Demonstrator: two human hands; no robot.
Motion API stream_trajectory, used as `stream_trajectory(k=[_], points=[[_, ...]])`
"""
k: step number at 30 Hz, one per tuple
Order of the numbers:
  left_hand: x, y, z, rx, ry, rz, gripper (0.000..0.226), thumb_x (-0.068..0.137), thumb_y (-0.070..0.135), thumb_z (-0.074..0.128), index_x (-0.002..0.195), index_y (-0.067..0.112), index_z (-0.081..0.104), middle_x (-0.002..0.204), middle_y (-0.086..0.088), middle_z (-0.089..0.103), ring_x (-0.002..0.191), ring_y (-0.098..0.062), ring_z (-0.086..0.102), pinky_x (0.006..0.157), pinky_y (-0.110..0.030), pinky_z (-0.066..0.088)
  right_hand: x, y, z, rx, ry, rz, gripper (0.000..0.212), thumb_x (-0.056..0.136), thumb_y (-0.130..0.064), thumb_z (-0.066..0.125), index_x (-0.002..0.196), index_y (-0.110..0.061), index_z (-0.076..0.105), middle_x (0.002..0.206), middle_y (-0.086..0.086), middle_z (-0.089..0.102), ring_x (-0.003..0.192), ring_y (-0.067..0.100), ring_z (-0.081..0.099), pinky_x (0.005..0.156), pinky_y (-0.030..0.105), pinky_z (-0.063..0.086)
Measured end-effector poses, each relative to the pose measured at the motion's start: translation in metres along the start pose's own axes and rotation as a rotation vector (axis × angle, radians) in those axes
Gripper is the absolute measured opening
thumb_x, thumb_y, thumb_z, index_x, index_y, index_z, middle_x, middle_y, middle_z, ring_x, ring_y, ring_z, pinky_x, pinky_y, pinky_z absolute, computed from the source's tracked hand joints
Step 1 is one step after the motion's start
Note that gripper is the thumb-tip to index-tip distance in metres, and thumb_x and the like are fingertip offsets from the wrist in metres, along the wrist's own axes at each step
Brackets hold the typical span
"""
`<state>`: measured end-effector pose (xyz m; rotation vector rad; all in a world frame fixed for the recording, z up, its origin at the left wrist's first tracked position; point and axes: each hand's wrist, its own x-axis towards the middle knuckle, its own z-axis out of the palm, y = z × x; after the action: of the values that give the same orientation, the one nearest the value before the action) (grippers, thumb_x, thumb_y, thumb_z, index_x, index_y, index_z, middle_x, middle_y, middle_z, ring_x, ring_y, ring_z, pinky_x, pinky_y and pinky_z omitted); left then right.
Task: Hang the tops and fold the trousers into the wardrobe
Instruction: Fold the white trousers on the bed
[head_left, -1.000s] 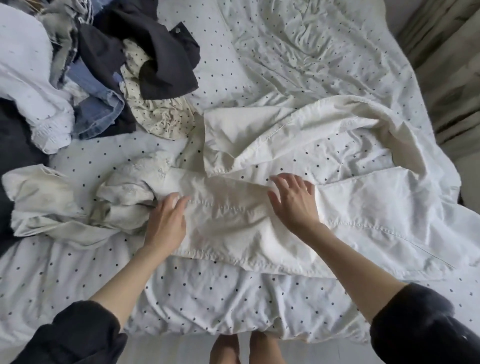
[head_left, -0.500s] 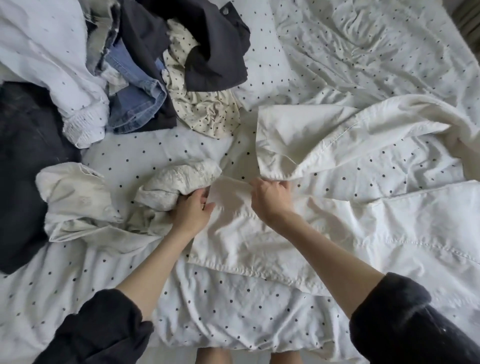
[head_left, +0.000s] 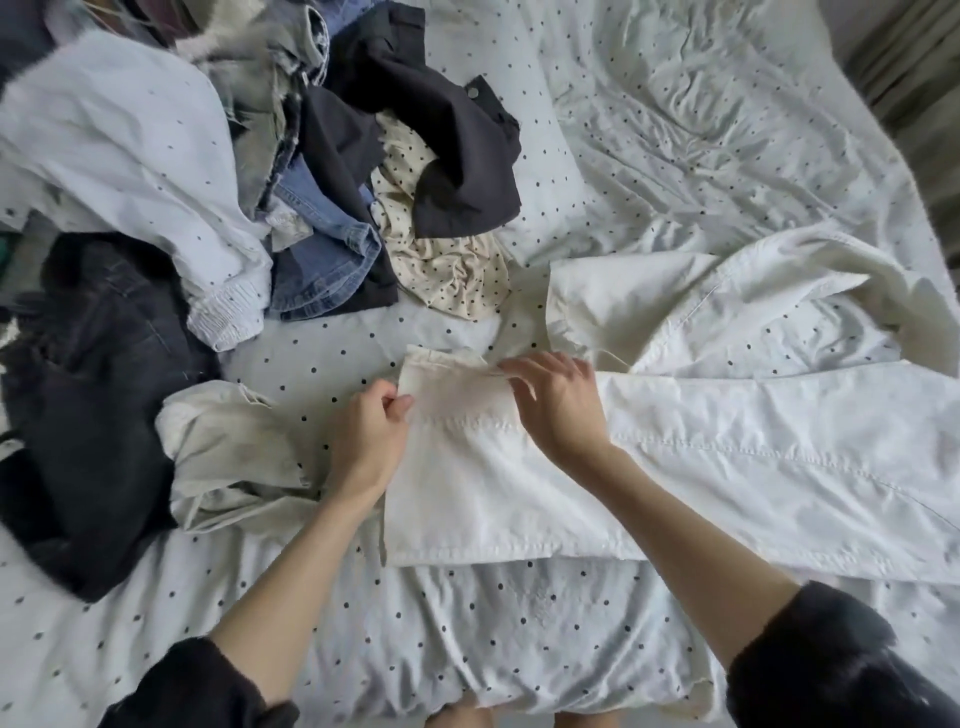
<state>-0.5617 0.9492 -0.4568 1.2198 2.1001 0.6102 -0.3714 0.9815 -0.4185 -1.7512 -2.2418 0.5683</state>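
Observation:
Cream-white trousers (head_left: 727, 467) lie spread across the dotted bed sheet (head_left: 467, 623), one leg running from the centre to the right edge, the other leg bent behind it at the upper right. My left hand (head_left: 371, 441) pinches the left hem edge of the near leg. My right hand (head_left: 556, 400) pinches the top corner of the same hem, fingers curled on the fabric. The hem end lies flat between both hands.
A crumpled pale garment (head_left: 228, 457) lies left of my left hand. A pile of clothes fills the upper left: dark trousers (head_left: 88, 389), a white dotted top (head_left: 130, 156), blue jeans (head_left: 322, 249), a black garment (head_left: 457, 156), a cream dotted top (head_left: 447, 260).
The bunched end of the trouser leg has been pulled out flat. Both hands went from pressing on the leg to pinching its hem. The camera view shifted toward the left.

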Motion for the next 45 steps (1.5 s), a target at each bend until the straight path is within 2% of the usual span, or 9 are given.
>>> stream_trajectory(k=[4, 9, 14, 19, 24, 30, 35, 39, 45], points=[[0.013, -0.023, -0.013, 0.095, -0.024, -0.096, 0.023, 0.090, 0.016, 0.061, 0.069, 0.008, 0.053, 0.061, -0.004, 0.051, 0.061, -0.022, 0.048, 0.054, -0.029, 0.030, -0.004, -0.011, 0.028, -0.127, -0.135, -0.033, 0.058, 0.097, -0.032, 0.044, 0.150, -0.027, 0.019, 0.157, 0.004, 0.017, 0.145, 0.022, 0.013, 0.117, 0.049, 0.006], [0.011, -0.023, -0.004, 0.202, -0.005, -0.132, 0.012, 0.085, 0.019, 0.062, 0.089, 0.015, 0.052, 0.084, -0.001, 0.057, 0.082, -0.025, 0.053, 0.068, -0.031, 0.035, -0.041, 0.023, 0.056, -0.273, -0.388, 0.016, 0.068, 0.097, -0.045, 0.037, 0.149, -0.036, -0.005, 0.152, -0.002, -0.027, 0.144, 0.022, -0.019, 0.111, 0.058, -0.011], [0.011, 0.020, 0.010, 0.250, 0.252, 0.227, 0.030, 0.080, 0.002, 0.061, 0.108, 0.004, 0.051, 0.106, -0.018, 0.054, 0.100, -0.038, 0.049, 0.079, -0.046, 0.036, -0.032, 0.056, 0.031, -0.183, -0.227, -0.022, 0.060, 0.100, -0.041, 0.034, 0.150, -0.031, 0.003, 0.159, 0.002, 0.000, 0.147, 0.021, -0.001, 0.115, 0.056, -0.006], [0.028, 0.079, 0.064, 0.275, -0.001, 0.390, 0.037, 0.089, 0.010, 0.058, 0.125, 0.008, 0.051, 0.125, -0.013, 0.053, 0.116, -0.032, 0.046, 0.093, -0.043, 0.034, -0.001, 0.111, -0.015, -0.227, -0.141, 0.009, 0.052, 0.101, -0.036, 0.032, 0.150, -0.028, 0.017, 0.159, 0.003, 0.011, 0.147, 0.020, 0.004, 0.117, 0.052, -0.003], [0.069, 0.124, 0.122, 0.090, -0.435, 0.092, 0.061, 0.095, 0.031, 0.052, 0.147, 0.010, 0.026, 0.148, -0.008, 0.037, 0.133, -0.026, 0.039, 0.109, -0.037, 0.032, 0.025, 0.171, -0.041, -0.252, -0.158, 0.034, 0.052, 0.101, -0.037, 0.033, 0.150, -0.030, 0.019, 0.159, 0.002, 0.009, 0.147, 0.021, 0.000, 0.116, 0.050, -0.005], [0.105, 0.153, 0.132, -0.579, -0.384, -0.351, 0.002, 0.094, 0.013, 0.055, 0.094, 0.015, 0.057, 0.087, -0.003, 0.063, 0.077, -0.015, 0.058, 0.074, -0.029, 0.045, 0.021, 0.201, -0.041, -0.218, -0.230, -0.010, 0.054, 0.099, -0.044, 0.033, 0.149, -0.029, 0.021, 0.159, 0.001, 0.008, 0.147, 0.019, 0.002, 0.116, 0.050, 0.002], [0.108, 0.151, 0.127, -0.512, -0.525, -0.415, 0.009, 0.086, 0.006, 0.064, 0.093, 0.005, 0.060, 0.090, -0.008, 0.065, 0.085, -0.020, 0.061, 0.082, -0.034, 0.049, 0.027, 0.206, -0.041, -0.176, -0.198, -0.069, 0.051, 0.100, -0.042, 0.034, 0.147, -0.024, 0.030, 0.157, 0.005, 0.019, 0.146, 0.022, 0.009, 0.115, 0.050, -0.001], [0.102, 0.154, 0.126, -0.568, -0.399, -0.418, 0.013, 0.088, 0.005, 0.062, 0.099, -0.002, 0.062, 0.093, -0.012, 0.065, 0.090, -0.024, 0.062, 0.083, -0.037, 0.051, 0.033, 0.196, -0.043, -0.161, -0.151, -0.099, 0.048, 0.098, -0.039, 0.042, 0.142, -0.020, 0.041, 0.153, 0.009, 0.030, 0.144, 0.027, 0.019, 0.114, 0.057, 0.004], [0.124, 0.163, 0.059, -0.531, -0.079, -0.166, 0.008, 0.088, 0.009, 0.062, 0.095, 0.006, 0.066, 0.095, -0.016, 0.067, 0.089, -0.029, 0.063, 0.082, -0.039, 0.051, 0.049, 0.173, -0.046, -0.143, -0.065, -0.152, 0.045, 0.096, -0.035, 0.050, 0.136, -0.016, 0.048, 0.149, 0.010, 0.037, 0.142, 0.028, 0.026, 0.111, 0.058, 0.019]])
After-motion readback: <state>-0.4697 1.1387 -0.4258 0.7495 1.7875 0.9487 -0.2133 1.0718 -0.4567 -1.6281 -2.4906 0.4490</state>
